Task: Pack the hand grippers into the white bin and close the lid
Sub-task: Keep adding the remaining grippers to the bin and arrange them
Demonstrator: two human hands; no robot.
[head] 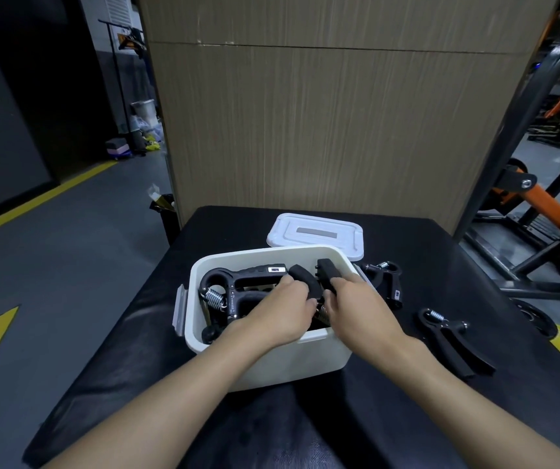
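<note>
The held hand gripper (309, 286) was positioned inside the rim of the white bin (271, 360), in its right half. Its 2 black foam handles were angled up and away from the person, and its spring end was sunk low between the hands. The left hand (282, 309) was curled round the left handle and the right hand (353, 299) round the right handle, so both were closed on this 1 item. How far the fingertips wrapped could not be told. The packed hand gripper (238, 282) was laid in the left half of the bin with its long axis left to right and its spring toward the left wall. It was therefore judged that the held item had to be lowered beside it, along the right wall. 2 more items lay outside on the black padded surface (129, 367): the near loose gripper (386, 282) just beside the bin's right wall, and the far loose gripper (451, 343) well apart, further right. Both lay nearer the right hand. The lid (315, 233) was set flat just behind the bin's far rim, and a side latch (179, 306) hung open on the left wall. Small pale labels were seen on the packed item and on the near loose one, but no writing could be read. The lid carried only a plain grey panel.
</note>
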